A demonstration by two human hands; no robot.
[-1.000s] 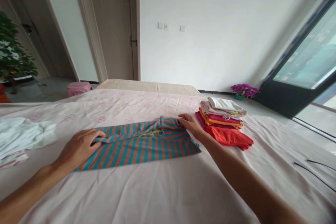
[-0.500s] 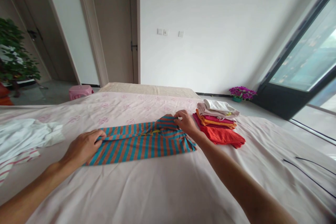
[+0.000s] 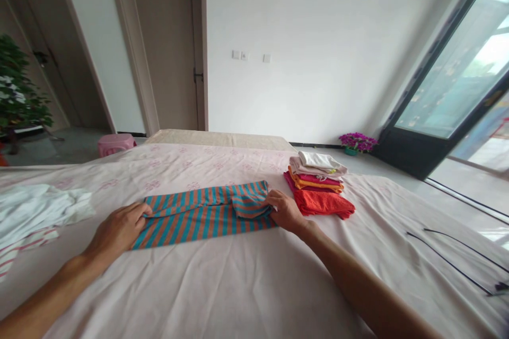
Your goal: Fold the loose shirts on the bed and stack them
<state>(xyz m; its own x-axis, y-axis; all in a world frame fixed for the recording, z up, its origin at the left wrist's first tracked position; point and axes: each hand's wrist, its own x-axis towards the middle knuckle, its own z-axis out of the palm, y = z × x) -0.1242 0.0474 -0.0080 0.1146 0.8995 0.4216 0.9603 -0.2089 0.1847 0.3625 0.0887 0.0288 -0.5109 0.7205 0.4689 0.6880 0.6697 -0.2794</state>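
A teal and orange-brown striped garment (image 3: pixel 199 217) lies in a long folded strip on the pale pink bed sheet (image 3: pixel 230 286). At its left end my left hand (image 3: pixel 125 222) is closed, fingers pinching the edge. My right hand (image 3: pixel 284 209) pinches the garment's right end, where a short flap is turned over on top. Just beyond that hand sits a stack of folded clothes (image 3: pixel 318 177), with white and pale pink on top, orange and magenta in the middle. A red folded piece (image 3: pixel 324 204) lies at the stack's front.
Crumpled white clothes (image 3: pixel 35 209) lie on the left, with a red-striped white piece (image 3: pixel 29 246) beside them. Thin black cords (image 3: pixel 449 262) cross the sheet at the right. A pink stool (image 3: pixel 116 144) and purple flowers (image 3: pixel 358 141) stand beyond the bed.
My right hand has brought the garment's right end down and towards me, laying the flap flatter. The left hand keeps its hold at the left end. The view has tilted up slightly.
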